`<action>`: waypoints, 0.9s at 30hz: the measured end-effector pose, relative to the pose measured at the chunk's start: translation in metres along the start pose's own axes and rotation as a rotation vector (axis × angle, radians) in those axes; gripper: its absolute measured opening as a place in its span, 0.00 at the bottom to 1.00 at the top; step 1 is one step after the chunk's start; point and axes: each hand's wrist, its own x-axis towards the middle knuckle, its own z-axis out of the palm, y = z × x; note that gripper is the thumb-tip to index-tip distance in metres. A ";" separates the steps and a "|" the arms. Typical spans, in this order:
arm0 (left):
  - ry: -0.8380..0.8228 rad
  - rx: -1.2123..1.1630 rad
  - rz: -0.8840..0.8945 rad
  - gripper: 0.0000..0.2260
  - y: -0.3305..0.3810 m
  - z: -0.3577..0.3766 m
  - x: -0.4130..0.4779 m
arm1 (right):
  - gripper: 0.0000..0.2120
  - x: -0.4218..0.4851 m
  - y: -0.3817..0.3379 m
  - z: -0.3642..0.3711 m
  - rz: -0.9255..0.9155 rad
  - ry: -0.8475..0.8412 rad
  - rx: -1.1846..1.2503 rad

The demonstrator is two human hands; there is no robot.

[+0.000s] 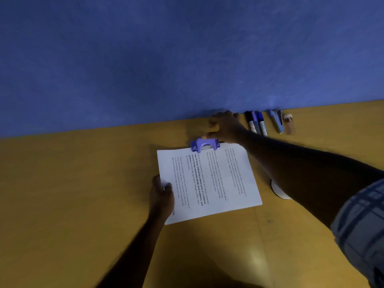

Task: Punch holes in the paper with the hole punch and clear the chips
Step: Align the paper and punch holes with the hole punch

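Note:
A printed white paper (218, 183) lies on the yellow-brown table (83, 194), its far edge tucked into a purple hole punch (204, 144). My left hand (162, 196) pinches the paper's left edge, thumb on top. My right hand (225, 126) sits just behind and over the punch, its thumb touching the punch's top; the other fingers are raised and loosely bent.
Against the blue wall (187, 59) at the back right lie markers (256, 123), a blue stapler (276, 121) and a small brown object (289, 125). A white round object (279, 189) shows partly from under my right forearm, right of the paper.

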 end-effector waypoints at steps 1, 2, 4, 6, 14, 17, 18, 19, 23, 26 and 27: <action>-0.001 0.001 -0.002 0.10 0.001 0.000 0.000 | 0.24 -0.003 -0.001 -0.002 -0.006 0.024 0.011; 0.002 0.003 -0.004 0.10 0.001 0.000 0.000 | 0.22 -0.006 -0.001 -0.003 -0.014 0.045 0.041; 0.008 0.003 -0.003 0.10 0.001 -0.001 0.000 | 0.17 -0.014 -0.002 -0.003 -0.037 0.110 0.132; 0.002 -0.005 -0.005 0.11 0.000 -0.002 0.001 | 0.13 -0.024 -0.002 -0.002 -0.008 0.166 0.192; -0.018 -0.019 -0.003 0.10 -0.001 -0.005 0.004 | 0.13 -0.084 0.001 0.029 0.044 0.260 0.226; -0.030 -0.041 0.007 0.12 -0.002 -0.005 0.002 | 0.22 -0.098 -0.002 0.040 -0.025 0.230 0.196; -0.033 -0.048 0.005 0.12 -0.002 -0.005 0.001 | 0.24 -0.100 -0.003 0.042 -0.059 0.191 0.130; -0.036 -0.054 0.004 0.12 -0.002 -0.005 0.000 | 0.25 -0.100 -0.004 0.044 -0.085 0.141 0.055; -0.029 -0.064 0.009 0.13 -0.004 -0.005 -0.003 | 0.29 -0.101 -0.006 0.046 -0.079 0.017 -0.127; -0.030 -0.073 -0.003 0.13 -0.006 -0.007 -0.008 | 0.30 -0.103 -0.010 0.043 -0.053 -0.014 -0.203; -0.031 -0.076 -0.010 0.13 -0.007 -0.008 -0.009 | 0.30 -0.103 -0.012 0.042 -0.048 -0.027 -0.217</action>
